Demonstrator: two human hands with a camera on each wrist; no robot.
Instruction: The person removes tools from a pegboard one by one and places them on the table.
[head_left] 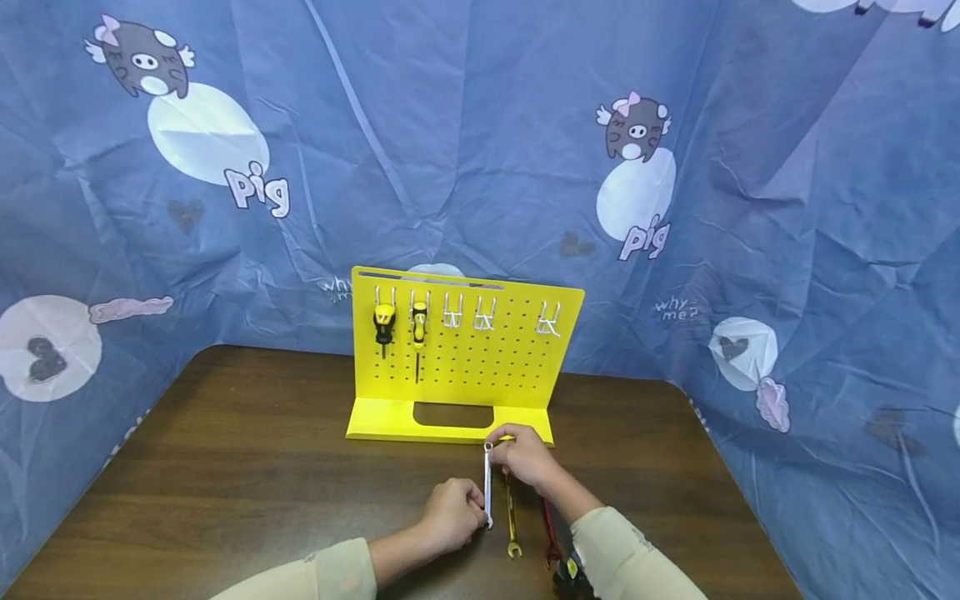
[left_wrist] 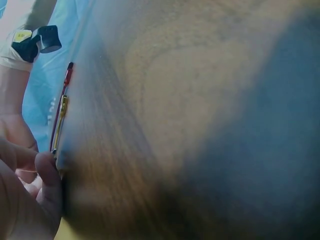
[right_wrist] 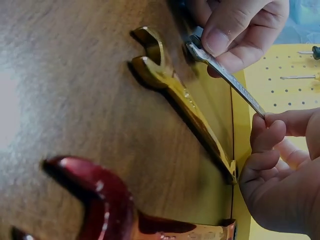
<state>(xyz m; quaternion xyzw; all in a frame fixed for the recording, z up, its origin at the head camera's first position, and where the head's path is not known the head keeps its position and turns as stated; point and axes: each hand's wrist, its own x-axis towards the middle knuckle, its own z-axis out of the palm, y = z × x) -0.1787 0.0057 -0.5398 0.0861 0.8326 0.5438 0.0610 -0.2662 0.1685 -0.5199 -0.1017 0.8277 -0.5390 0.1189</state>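
Note:
A silver combination wrench is held between both hands above the table. My left hand pinches its open end, seen closely in the right wrist view, where the left thumb presses on the silver wrench. At the ring end, my right hand grips between thumb and fingers, near the pegboard's base. A gold wrench lies on the table just right of the silver one, its open end toward me. Beyond it lies a red wrench, partly hidden by the right forearm. In the left wrist view, my left hand hides the silver wrench.
A yellow pegboard stands at the back of the brown table. Two yellow-black screwdrivers hang on its left hooks; several white hooks to the right hold nothing. A blue patterned cloth surrounds the table.

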